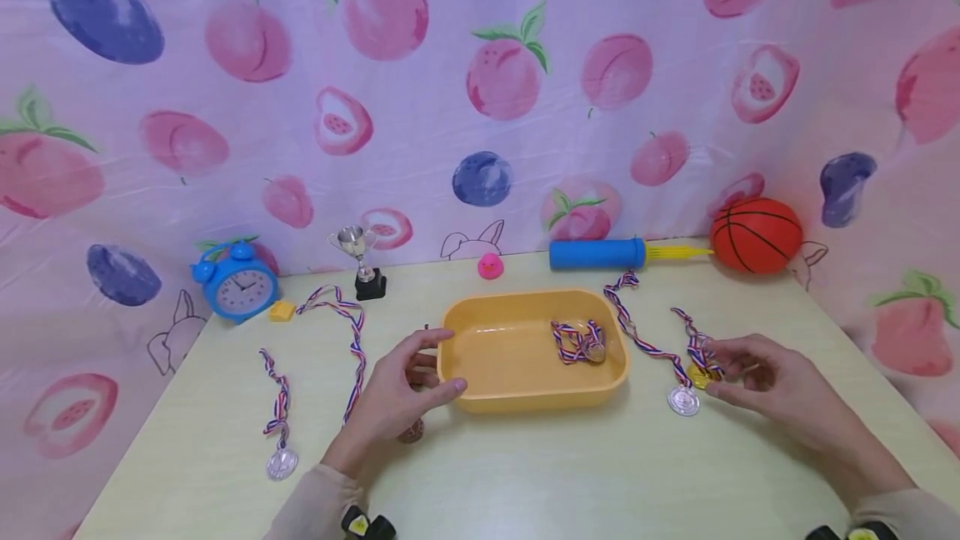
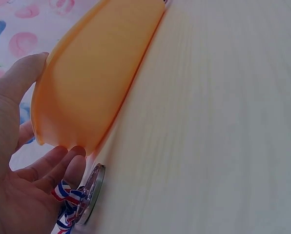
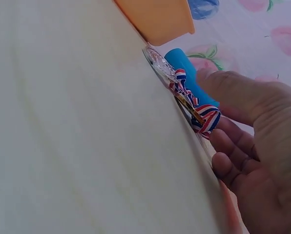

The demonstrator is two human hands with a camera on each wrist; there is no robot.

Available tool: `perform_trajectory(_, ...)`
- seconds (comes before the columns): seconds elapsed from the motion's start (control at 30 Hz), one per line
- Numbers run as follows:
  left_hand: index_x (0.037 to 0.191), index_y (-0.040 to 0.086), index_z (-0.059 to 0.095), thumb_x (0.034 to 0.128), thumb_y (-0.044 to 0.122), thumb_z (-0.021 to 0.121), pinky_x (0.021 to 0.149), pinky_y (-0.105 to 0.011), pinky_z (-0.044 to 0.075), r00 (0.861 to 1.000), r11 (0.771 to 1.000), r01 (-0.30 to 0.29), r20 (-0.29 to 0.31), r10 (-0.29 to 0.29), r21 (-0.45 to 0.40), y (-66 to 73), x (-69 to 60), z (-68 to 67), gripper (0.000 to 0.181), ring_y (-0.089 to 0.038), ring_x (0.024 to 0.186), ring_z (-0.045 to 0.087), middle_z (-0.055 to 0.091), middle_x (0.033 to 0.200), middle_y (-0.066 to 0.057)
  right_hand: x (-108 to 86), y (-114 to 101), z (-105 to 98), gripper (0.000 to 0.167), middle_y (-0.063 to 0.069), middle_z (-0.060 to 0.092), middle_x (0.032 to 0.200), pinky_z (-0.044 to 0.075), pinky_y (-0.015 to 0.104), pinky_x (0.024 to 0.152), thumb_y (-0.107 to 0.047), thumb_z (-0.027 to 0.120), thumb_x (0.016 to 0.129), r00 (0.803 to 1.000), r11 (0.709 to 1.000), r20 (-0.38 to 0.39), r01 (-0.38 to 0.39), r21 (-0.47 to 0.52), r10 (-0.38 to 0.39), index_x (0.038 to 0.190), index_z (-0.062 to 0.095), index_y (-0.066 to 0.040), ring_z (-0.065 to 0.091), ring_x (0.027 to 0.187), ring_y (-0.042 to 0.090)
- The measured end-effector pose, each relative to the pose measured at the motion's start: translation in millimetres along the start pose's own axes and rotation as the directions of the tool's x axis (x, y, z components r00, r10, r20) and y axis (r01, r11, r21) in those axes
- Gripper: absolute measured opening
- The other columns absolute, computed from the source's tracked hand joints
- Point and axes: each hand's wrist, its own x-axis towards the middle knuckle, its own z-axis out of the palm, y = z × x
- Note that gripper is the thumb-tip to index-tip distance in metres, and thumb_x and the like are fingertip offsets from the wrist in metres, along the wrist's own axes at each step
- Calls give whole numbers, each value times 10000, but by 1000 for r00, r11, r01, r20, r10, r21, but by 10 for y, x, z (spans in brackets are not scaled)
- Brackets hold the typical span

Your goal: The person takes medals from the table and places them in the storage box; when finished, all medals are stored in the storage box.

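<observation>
A yellow plastic basin (image 1: 510,400) stands mid-table, with a medal on a striped ribbon (image 1: 573,344) inside at its right. My left hand (image 1: 401,390) holds the basin's left end between thumb and fingers; a bronze medal (image 1: 412,432) lies below that hand, its ribbon (image 2: 67,192) close by the palm. On the right, my right hand (image 1: 772,386) is at a gold medal (image 1: 702,376) with a bunched ribbon, thumb and fingers apart on either side. Beside it lies a silver medal (image 1: 683,400), its ribbon stretching back past the basin.
At far left lie another silver medal (image 1: 282,464) and a yellow block (image 1: 282,311). Along the back stand a blue alarm clock (image 1: 242,290), a trophy cup (image 1: 365,265), a pink duck (image 1: 491,266), a blue pump (image 1: 600,254) and a small basketball (image 1: 756,235).
</observation>
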Motion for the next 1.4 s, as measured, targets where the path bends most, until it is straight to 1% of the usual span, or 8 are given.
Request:
perform_trajectory(0.07, 1574, 254, 606, 921, 322, 950, 1032, -456, 624, 1000, 1000, -5, 1, 5, -4, 4, -3, -3, 741, -280, 1160, 725, 643, 1520, -73, 11, 0, 16, 551, 77, 703, 1156, 528, 193, 738, -245, 930, 941, 1000, 1000, 9, -17, -6, 18, 1440, 733, -117, 617, 939, 141)
perform_trajectory(0.2, 1573, 245, 606, 922, 312, 949, 1022, -438, 625, 1000, 1000, -11, 2, 11, -8, 12, -4, -6, 739, -286, 1159, 728, 647, 1514, -80, 31, 21, 61, 519, 68, 683, 1074, 461, 231, 672, -196, 950, 912, 1000, 1000, -7, 18, -16, -18, 1390, 764, -116, 569, 872, 156)
perform_trajectory(0.3, 1574, 247, 605, 921, 311, 949, 1023, -439, 625, 1000, 1000, -7, 2, 7, -9, 17, -1, 0, 741, -286, 1157, 727, 649, 1507, -81, 45, 38, 79, 499, 49, 662, 1028, 428, 253, 654, -182, 967, 888, 998, 998, -19, 53, -42, -54, 1351, 786, -135, 541, 843, 162)
perform_trajectory(0.43, 1577, 246, 603, 920, 312, 951, 1029, -454, 626, 1000, 1000, -3, 1, 3, -8, 22, 1, 6, 747, -279, 1155, 724, 649, 1505, -79, 54, 36, 80, 472, 26, 651, 1039, 423, 255, 658, -218, 963, 897, 999, 995, -8, 50, -91, -51, 1336, 797, -161, 536, 848, 156)
perform_trajectory(0.67, 1575, 248, 605, 919, 309, 951, 1019, -430, 626, 1000, 1000, -6, 1, 6, -3, 23, -6, 0, 744, -268, 1142, 727, 658, 1484, -72, 61, 20, 75, 436, 15, 642, 1055, 423, 252, 669, -257, 946, 918, 999, 990, 8, 38, -137, -37, 1326, 812, -180, 534, 863, 151)
perform_trajectory(0.9, 1573, 260, 605, 921, 312, 950, 1020, -426, 624, 1000, 1000, 0, 2, 0, -10, 10, -7, -3, 739, -272, 1144, 725, 653, 1491, -70, 88, 1, 70, 439, 20, 617, 1032, 420, 254, 679, -251, 940, 924, 999, 985, 31, 16, -171, -10, 1336, 805, -178, 525, 885, 157)
perform_trajectory(1.23, 1578, 241, 601, 922, 306, 949, 1022, -424, 622, 1000, 1000, -7, 6, 7, -13, 0, -8, -4, 745, -270, 1149, 722, 647, 1503, -73, 100, -23, 80, 510, 30, 597, 1067, 417, 257, 680, -266, 936, 929, 998, 982, 66, -10, -190, 23, 1398, 784, -135, 516, 896, 160)
perform_trajectory(1.4, 1579, 242, 600, 924, 306, 947, 1023, -434, 625, 1000, 1000, -9, 8, 9, -14, 1, -8, -8, 744, -271, 1150, 725, 646, 1510, -78, 102, -30, 85, 497, 24, 610, 1057, 423, 253, 686, -287, 939, 925, 997, 980, 66, -26, -199, 40, 1369, 787, -122, 521, 911, 163)
